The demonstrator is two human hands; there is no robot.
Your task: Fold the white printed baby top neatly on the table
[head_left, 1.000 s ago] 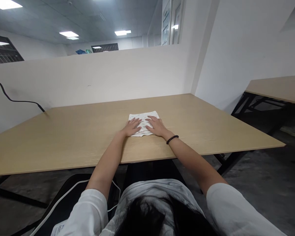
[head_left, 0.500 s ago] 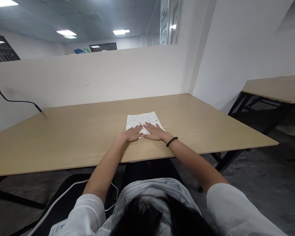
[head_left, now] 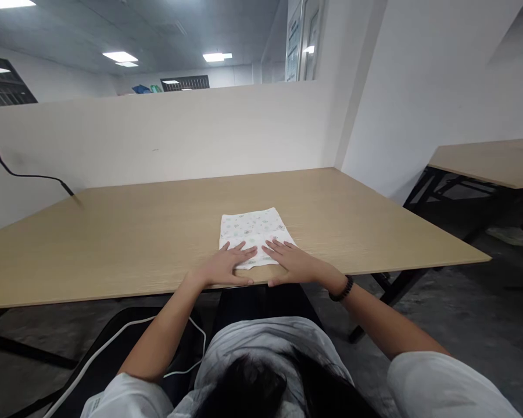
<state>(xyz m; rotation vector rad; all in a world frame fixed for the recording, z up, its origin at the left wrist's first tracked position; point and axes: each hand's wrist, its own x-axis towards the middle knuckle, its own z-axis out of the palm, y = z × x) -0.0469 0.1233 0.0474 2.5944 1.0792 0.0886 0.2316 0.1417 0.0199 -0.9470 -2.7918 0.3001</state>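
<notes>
A white cloth [head_left: 255, 223] with a small printed pattern lies flat, in a roughly square shape, close to the front edge of the wooden table [head_left: 157, 232]. On its near left part rests my left hand [head_left: 229, 264], palm down with the fingers spread. My right hand [head_left: 294, 261] lies palm down on the near right part, fingers also apart. Both thumbs point inward along the table's front edge. The hands do not touch each other. Some of the cloth's near side is hidden under the fingers.
A low white partition [head_left: 200, 133] stands behind the table. A black cable [head_left: 30, 175] comes in over the left back corner. To the right is another table [head_left: 492, 162] with black legs. A white cable [head_left: 100, 351] runs beside my body at the lower left.
Both hands have moved toward me and a little apart, down to the table's front edge. The cloth has slid nearer to me, and more of it now shows.
</notes>
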